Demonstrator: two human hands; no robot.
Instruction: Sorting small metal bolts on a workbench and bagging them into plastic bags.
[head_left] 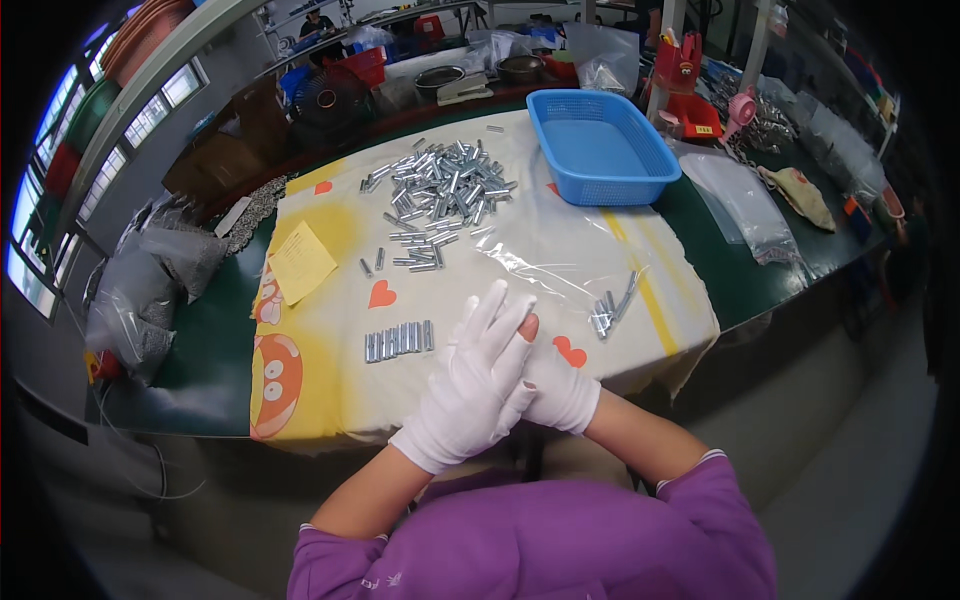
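Observation:
White gloves cover both my hands, which are pressed together above the near edge of the cloth. My left hand (475,375) has its fingers stretched out and lies across my right hand (560,388). Most of the right fingers are hidden behind it; one bare fingertip shows between the hands. Left of them, several metal pins (399,341) lie side by side in a row. Farther off is a heap of loose metal pins (452,185). To the right, a clear plastic bag (545,255) lies flat with a few metal pins (612,308) at its near right end.
A blue plastic basket (605,192) stands at the back right of the patterned cloth (340,400). A yellow paper slip (302,262) lies at the left. Filled plastic bags (135,310) crowd the green table's left end; flat clear bags (745,205) lie at the right.

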